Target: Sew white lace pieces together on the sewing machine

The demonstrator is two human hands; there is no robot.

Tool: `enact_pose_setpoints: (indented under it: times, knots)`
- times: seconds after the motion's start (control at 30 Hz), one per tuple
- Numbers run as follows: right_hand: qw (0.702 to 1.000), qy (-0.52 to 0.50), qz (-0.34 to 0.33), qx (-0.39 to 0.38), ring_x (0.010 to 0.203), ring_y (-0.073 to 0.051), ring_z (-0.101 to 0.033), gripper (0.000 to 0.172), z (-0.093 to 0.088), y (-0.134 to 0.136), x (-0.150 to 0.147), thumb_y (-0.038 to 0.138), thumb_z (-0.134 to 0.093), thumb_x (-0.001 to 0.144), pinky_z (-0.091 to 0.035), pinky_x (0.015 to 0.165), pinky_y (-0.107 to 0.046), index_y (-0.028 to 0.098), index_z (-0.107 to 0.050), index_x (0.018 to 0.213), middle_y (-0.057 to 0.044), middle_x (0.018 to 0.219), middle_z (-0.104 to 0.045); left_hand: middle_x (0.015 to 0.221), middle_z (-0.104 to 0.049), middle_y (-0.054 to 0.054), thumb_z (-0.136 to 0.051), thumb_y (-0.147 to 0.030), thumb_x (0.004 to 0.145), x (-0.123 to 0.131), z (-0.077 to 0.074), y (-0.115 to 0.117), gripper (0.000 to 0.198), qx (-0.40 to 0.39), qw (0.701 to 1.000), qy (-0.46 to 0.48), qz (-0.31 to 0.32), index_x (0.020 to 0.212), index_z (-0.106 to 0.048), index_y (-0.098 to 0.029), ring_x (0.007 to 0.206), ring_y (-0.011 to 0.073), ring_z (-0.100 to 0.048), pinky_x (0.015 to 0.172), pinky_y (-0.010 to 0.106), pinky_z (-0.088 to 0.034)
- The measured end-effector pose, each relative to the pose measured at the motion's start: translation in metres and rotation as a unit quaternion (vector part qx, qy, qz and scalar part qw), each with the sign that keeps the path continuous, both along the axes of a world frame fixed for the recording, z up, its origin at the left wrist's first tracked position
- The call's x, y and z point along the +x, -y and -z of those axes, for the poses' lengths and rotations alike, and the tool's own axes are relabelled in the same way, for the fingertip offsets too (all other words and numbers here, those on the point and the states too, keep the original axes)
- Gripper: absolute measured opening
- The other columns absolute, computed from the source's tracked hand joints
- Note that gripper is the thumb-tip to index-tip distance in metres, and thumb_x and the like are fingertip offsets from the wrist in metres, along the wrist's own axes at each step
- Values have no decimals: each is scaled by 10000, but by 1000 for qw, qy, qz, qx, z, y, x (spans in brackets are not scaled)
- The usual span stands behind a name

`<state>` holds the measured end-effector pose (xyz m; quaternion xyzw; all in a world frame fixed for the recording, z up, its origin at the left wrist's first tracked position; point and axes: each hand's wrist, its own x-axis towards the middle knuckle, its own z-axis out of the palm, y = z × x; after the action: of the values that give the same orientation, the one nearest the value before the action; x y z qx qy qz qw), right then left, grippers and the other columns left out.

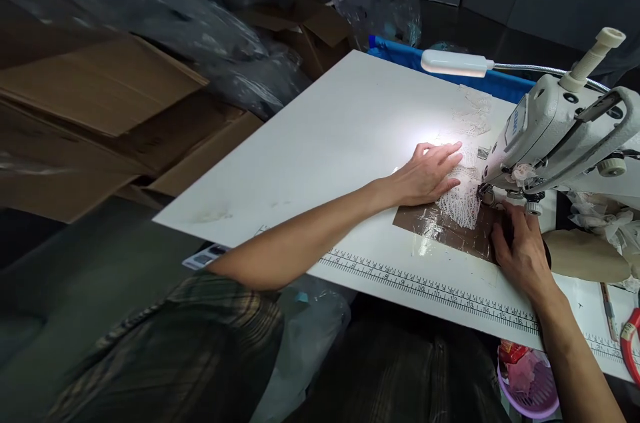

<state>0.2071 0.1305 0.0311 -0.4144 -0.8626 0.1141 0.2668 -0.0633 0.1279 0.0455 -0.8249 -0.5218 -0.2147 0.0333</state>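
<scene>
My left hand [429,175] lies flat on a strip of white lace [464,209], its fingers spread toward the sewing machine [543,123]. The lace runs up to the machine's needle and presser foot area, and its lower end rests on a shiny brown plate [425,224]. Beside the presser foot, my right hand [523,249] rests with bent fingers, the thumb apart from the forefinger and near the plate's right edge. Its fingertips are partly hidden under the machine head. More lace [473,109] extends away across the white table [300,143].
A white lamp [457,63] shines on the lace. A printed ruler [425,284] follows the table's front edge. On the right are a beige oval piece [585,256], a pen-like tool [609,309] and red-handled scissors [629,343]. Below hangs a purple basket [533,403]. Cardboard boxes [100,89] stand left.
</scene>
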Motion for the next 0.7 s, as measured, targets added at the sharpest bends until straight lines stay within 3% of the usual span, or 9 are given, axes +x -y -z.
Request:
enact_pose_setpoints:
  times: [0.13, 0.27, 0.33, 0.5, 0.6, 0.7]
  knots:
    - [1000, -9, 4, 0, 1076, -303, -556, 393, 0, 0, 0, 317, -456, 946, -503, 937, -535, 157, -573, 1285, -167, 1103, -601, 1197, -689, 135, -457, -269, 1019, 10, -5, 7, 249, 0, 992, 29, 124, 1130, -650, -159, 1025, 218, -643, 877, 396, -478]
    - [1000, -9, -5, -9, 1037, -297, -578, 372, -7, -3, 1, 348, -468, 939, -525, 887, -504, 172, -614, 1232, -155, 1078, -628, 980, -721, 76, -595, -286, 972, 18, -7, 12, 157, -34, 976, 26, 214, 955, -702, -172, 857, 169, -645, 798, 323, -500]
    - [999, -4, -37, -23, 965, -277, -610, 343, -16, -7, 1, 333, -479, 928, -535, 846, -473, 180, -634, 1193, -138, 1039, -651, 941, -713, 71, -618, -288, 964, 19, -7, 13, 165, -33, 976, 28, 215, 895, -696, -160, 838, 167, -637, 784, 313, -501]
    - [975, 25, -190, -111, 772, -194, -629, 282, -37, -15, -9, 351, -596, 876, -534, 716, -353, 195, -623, 1110, -75, 955, -670, 912, -709, 59, -523, -256, 1010, 21, -6, 13, 222, -53, 980, 56, 182, 882, -678, -159, 846, 161, -636, 815, 317, -496]
    - [975, 20, -186, -116, 725, -181, -619, 236, -34, -16, -18, 402, -580, 894, -513, 659, -326, 193, -614, 999, -66, 906, -662, 948, -711, 67, -484, -272, 1023, 22, -6, 14, 247, -49, 982, 73, 169, 912, -674, -161, 860, 160, -641, 830, 328, -491]
    - [981, -4, -166, -103, 729, -178, -627, 208, -26, -14, -23, 353, -478, 947, -501, 652, -312, 201, -610, 893, -65, 870, -663, 993, -712, 93, -559, -369, 987, 25, -4, 15, 252, -17, 981, 74, 177, 970, -677, -147, 884, 186, -643, 815, 346, -499]
